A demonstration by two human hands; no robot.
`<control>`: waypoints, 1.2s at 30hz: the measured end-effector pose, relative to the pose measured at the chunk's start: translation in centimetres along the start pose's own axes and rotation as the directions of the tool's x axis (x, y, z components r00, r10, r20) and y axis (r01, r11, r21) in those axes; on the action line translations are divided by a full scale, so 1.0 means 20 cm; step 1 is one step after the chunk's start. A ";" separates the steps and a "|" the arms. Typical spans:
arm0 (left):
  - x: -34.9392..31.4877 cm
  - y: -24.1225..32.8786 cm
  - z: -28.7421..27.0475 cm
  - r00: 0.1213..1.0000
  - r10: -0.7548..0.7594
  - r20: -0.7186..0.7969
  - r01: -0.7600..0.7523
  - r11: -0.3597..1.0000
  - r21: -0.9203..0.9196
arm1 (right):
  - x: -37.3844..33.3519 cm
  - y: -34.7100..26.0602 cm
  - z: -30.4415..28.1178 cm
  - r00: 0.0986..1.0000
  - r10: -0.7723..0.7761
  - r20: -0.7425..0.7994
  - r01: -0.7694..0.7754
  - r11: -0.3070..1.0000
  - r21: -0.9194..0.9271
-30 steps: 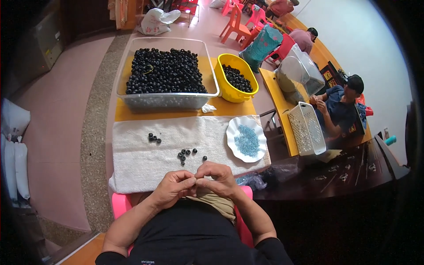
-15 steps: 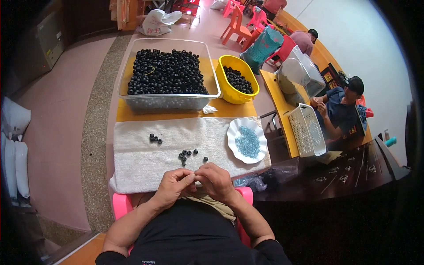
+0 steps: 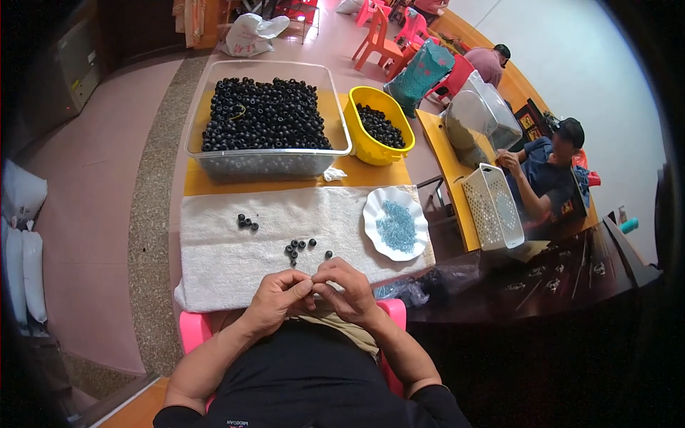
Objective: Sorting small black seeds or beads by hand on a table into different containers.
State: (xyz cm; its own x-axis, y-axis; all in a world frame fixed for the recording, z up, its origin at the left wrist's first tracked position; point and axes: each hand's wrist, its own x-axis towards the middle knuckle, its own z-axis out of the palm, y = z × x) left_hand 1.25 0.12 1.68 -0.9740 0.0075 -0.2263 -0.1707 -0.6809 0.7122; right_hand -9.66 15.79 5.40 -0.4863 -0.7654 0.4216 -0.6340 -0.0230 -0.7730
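My left hand [image 3: 280, 298] and my right hand [image 3: 345, 291] meet fingertip to fingertip over the near edge of a white towel [image 3: 214, 267]. Both are closed in a pinch, and whatever they hold is hidden or too small to make out. Just beyond the fingers lies a loose cluster of round black beads [image 3: 294, 250] with holes, and a single black bead [image 3: 328, 255] sits apart to its right. Farther left on the towel is another small group of black beads [image 3: 247, 222]. A white scalloped plate [image 3: 372, 227] at the right carries a heap of small pale-blue clear pieces [image 3: 397, 227].
Behind the towel stand a large clear bin [image 3: 267, 162] full of black beads and a yellow tub [image 3: 365, 146] holding more. A crumpled white tissue [image 3: 334, 174] lies before them. To the right, a person [image 3: 546, 167] sits at another table with a white perforated basket [image 3: 492, 207].
The whole view has shifted slightly, with the table's things a little farther left and up. My hands stay pinched together, the right fingers slightly changed in pose.
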 end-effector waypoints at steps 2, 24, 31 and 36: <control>0.00 0.01 0.00 1.000 -0.013 -0.004 0.013 1.000 -0.019 | 0.00 0.01 0.00 1.000 -0.004 0.004 0.004 1.000 0.008; 0.00 0.02 -0.01 0.998 -0.045 0.051 0.045 0.999 0.014 | -0.06 0.08 -0.07 0.906 0.301 0.298 -0.414 0.779 0.471; 0.01 0.01 -0.02 0.996 -0.023 0.089 0.021 0.999 0.024 | -0.07 0.04 -0.06 0.858 0.416 0.300 -0.512 0.657 0.553; 0.01 0.01 -0.01 0.993 0.010 0.119 -0.009 1.000 -0.008 | -0.09 0.07 -0.01 0.853 0.460 0.247 -0.515 0.660 0.547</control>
State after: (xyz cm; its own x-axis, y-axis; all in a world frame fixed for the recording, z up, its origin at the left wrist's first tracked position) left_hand 1.06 -0.23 1.65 -0.9864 0.0880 -0.1385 -0.1608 -0.6871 0.7086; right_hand -9.72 17.27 3.68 -0.5576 -0.8223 -0.1137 0.1606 0.0275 -0.9866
